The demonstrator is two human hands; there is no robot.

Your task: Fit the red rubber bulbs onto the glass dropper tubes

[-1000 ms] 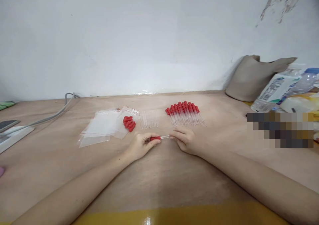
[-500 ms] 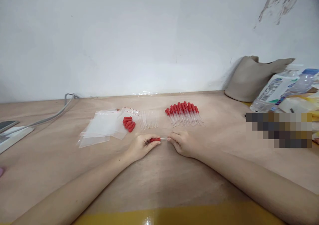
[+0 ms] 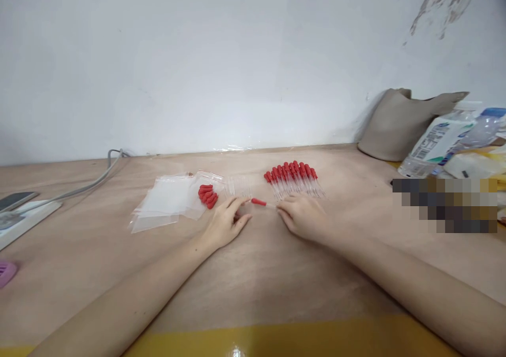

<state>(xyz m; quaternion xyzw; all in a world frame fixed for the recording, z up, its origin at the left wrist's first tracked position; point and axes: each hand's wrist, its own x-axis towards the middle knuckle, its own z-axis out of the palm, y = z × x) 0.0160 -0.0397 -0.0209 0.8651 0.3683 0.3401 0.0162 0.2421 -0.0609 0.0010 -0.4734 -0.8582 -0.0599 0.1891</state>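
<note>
My right hand (image 3: 303, 218) pinches the clear tube of a dropper (image 3: 259, 202), whose red rubber bulb points left. The fingers of my left hand (image 3: 226, 223) are apart, just left of that bulb, and hold nothing. Beyond my left hand is a small pile of red rubber bulbs (image 3: 208, 196), next to a row of clear tubes (image 3: 239, 186) partly hidden by its fingers. Past my right hand lies a row of several droppers (image 3: 291, 172) with red bulbs toward the wall.
Clear zip bags (image 3: 164, 199) lie overlapping at the left. Farther left are a grey cable (image 3: 85, 188), a phone (image 3: 16, 201) and a pink object (image 3: 6, 272). A grey-brown bag (image 3: 389, 127) and plastic bottles (image 3: 437, 141) stand at the right by the wall.
My left hand has let go of the red bulb and spread its fingers. My right hand has moved slightly right and away from me with the dropper.
</note>
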